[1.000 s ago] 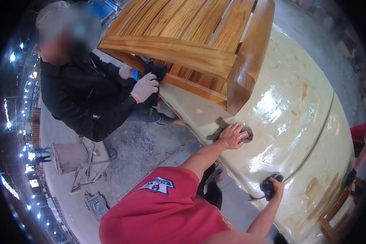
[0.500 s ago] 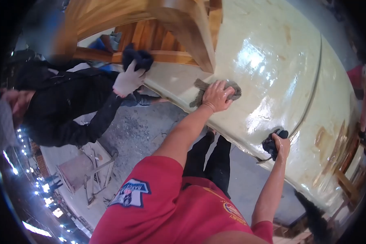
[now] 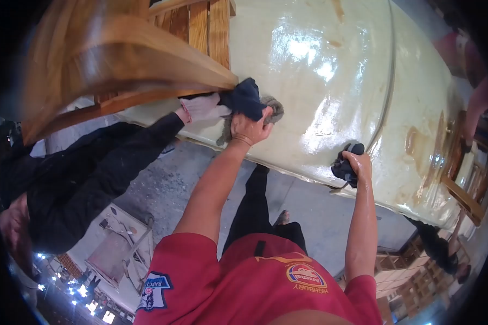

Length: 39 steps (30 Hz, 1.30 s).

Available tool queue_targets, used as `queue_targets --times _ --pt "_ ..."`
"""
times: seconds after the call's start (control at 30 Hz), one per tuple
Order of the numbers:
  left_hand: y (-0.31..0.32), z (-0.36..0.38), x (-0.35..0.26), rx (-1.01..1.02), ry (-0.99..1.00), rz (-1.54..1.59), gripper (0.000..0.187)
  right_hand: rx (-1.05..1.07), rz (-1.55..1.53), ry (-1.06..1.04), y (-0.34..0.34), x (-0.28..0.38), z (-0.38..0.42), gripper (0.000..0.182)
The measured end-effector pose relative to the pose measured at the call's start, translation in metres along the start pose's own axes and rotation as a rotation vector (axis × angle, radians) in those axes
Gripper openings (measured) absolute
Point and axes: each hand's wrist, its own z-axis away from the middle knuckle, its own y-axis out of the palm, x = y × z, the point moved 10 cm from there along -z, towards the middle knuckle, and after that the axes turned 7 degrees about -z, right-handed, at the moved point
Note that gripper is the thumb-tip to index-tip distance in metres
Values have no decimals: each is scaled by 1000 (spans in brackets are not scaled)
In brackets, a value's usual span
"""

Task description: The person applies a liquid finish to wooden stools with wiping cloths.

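My left hand (image 3: 249, 129) is pressed on a wet grey-brown cloth (image 3: 275, 110) on the shiny cream-coloured covered surface (image 3: 309, 97). A dark blue cloth (image 3: 248, 100), held by another person's white-gloved hand (image 3: 205, 107), overlaps my left fingers and hides part of them. My right hand (image 3: 360, 163) is closed around a bunched black cloth (image 3: 344, 167) near the surface's front edge. A thin strip hangs below that black cloth.
A wooden chair-like piece (image 3: 124, 54) with slats is at upper left. The person in a dark jacket (image 3: 92, 173) leans in from the left. A low stand (image 3: 119, 254) is on the floor. Wooden pieces (image 3: 463, 200) and other people are at the right.
The other person's gloved hand has brought the dark blue cloth down to my left hand. The wooden piece has shifted lower and left in view. Both my hands keep their cloths.
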Motion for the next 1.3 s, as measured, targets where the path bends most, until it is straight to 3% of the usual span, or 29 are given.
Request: queue_targets --times 0.27,0.47,0.57,0.7,0.77,0.8,0.83,0.87,0.9,0.93,1.03,1.07,1.1,1.13,1.17,1.3 --pt "-17 0 -9 -64 9 20 29 10 7 -54 -3 -1 8 61" --pt "-17 8 -19 -115 -54 -81 28 -135 -99 -161 -21 -9 41 62" --pt "-13 6 -25 -86 -134 -182 31 -351 -95 -217 -25 -16 54 62" --pt "-5 30 -34 -128 -295 -420 37 -408 -55 -379 -17 -24 44 59" --pt "11 35 -33 -190 -389 -531 40 -301 -322 -498 -19 -21 61 54" --pt "4 38 -38 -8 -449 -494 46 -327 -250 -445 -5 -31 43 44" --pt "71 27 0 -165 -149 -678 57 -400 -305 -443 -9 -34 53 32" --pt "71 25 4 229 -255 -557 57 -395 -356 -386 2 -43 40 23" --pt "80 12 -2 327 -209 -521 62 -394 -443 -304 1 -50 43 21" --pt "81 8 -4 342 -187 -494 67 -270 -368 -202 33 -52 0 22" --pt "61 2 14 410 -308 -316 83 -259 -441 -267 -6 -56 39 50" --pt "58 10 17 462 -363 -235 89 -325 -447 -330 -15 -55 43 47" --pt "74 9 42 445 -352 111 91 -354 -429 -305 -23 -55 51 49" --pt "61 12 33 498 -324 167 84 -322 -410 -374 -19 -52 51 60" --pt "47 21 22 549 -305 227 78 -314 -401 -354 -17 -51 52 59" --pt "57 33 19 570 -350 302 95 -328 -358 -341 -20 -57 53 58"
